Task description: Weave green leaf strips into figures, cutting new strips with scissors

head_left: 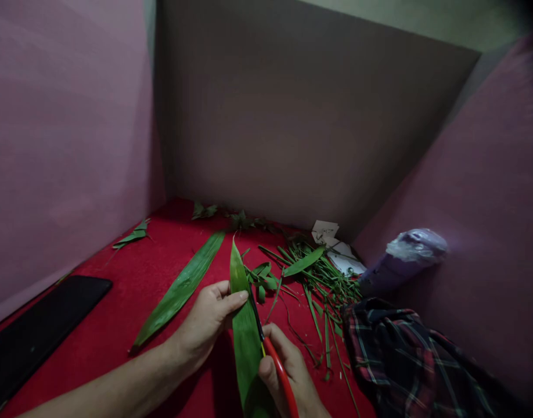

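Note:
Between thumb and fingers, my left hand pinches a long green leaf, its pointed tip upward. My right hand is wrapped round a pair of scissors with red handles and dark blades. The blades lie along the right edge of the held leaf; how far apart they are is hard to make out. A second long leaf lies flat on the red cloth, left of my hands. Right of them is a heap of green stems with small leaves and trimmings.
A black flat panel lies at the left. At the right are plaid fabric and a purple object topped with clear plastic. White papers rest behind the stems. Leaf sprigs lie near the walls enclosing the red surface.

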